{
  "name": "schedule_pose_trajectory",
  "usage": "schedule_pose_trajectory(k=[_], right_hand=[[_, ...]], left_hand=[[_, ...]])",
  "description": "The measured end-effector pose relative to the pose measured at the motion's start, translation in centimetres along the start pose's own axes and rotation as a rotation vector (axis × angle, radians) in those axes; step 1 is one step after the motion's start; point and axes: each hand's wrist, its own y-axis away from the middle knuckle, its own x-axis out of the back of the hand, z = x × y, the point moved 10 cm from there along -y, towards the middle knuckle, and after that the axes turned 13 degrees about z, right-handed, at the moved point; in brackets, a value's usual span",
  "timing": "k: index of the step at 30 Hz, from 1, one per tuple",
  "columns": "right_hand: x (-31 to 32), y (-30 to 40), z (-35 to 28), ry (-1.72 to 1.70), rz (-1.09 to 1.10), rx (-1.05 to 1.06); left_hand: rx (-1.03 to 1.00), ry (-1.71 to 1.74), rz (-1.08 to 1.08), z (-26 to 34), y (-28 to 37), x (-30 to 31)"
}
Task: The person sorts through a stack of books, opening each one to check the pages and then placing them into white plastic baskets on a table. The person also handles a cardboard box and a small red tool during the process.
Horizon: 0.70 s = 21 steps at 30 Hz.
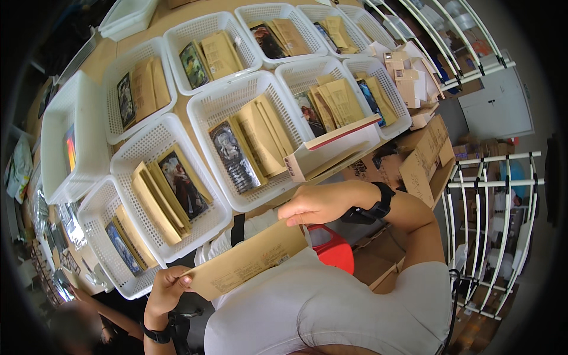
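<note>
Both hands hold one long kraft paper envelope [248, 262] close to my chest. It bears printed writing and a barcode. My left hand [171, 286] pinches its left end between thumb and fingers. At the upper right corner, my right hand [313, 206] grips the envelope with the wrist bent over. Just beyond my hands stands a white perforated plastic basket [224, 195] with kraft envelopes [262, 133] and a stack of glossy illustrated packs [233, 155]. To its left, another basket [126, 164] holds envelopes and a dark illustrated pack [179, 182].
More white baskets [213, 20] with envelopes stand in rows on the table. An open white carton [337, 144] juts over the near edge. Cardboard boxes [419, 173] and white pipe racks [492, 182] are on the right. Another person [75, 326] works at lower left.
</note>
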Motion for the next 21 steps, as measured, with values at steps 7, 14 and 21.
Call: schedule_pose_trajectory(k=[7,14,21], right_hand=[[4.1,5.6,1.4,0.019,0.184,0.042],[12.2,14.6,4.6,0.039,0.393,-0.076],[17.6,23.2,10.6,-0.427,0.781,-0.261]], left_hand=[[-0.101,0.062,-0.128,3.1,-3.4,-5.9],[-0.260,0.124,-0.095,10.2,-8.3,-14.3],[-0.250,0.345,-0.124,14.1,-12.4,-23.1]])
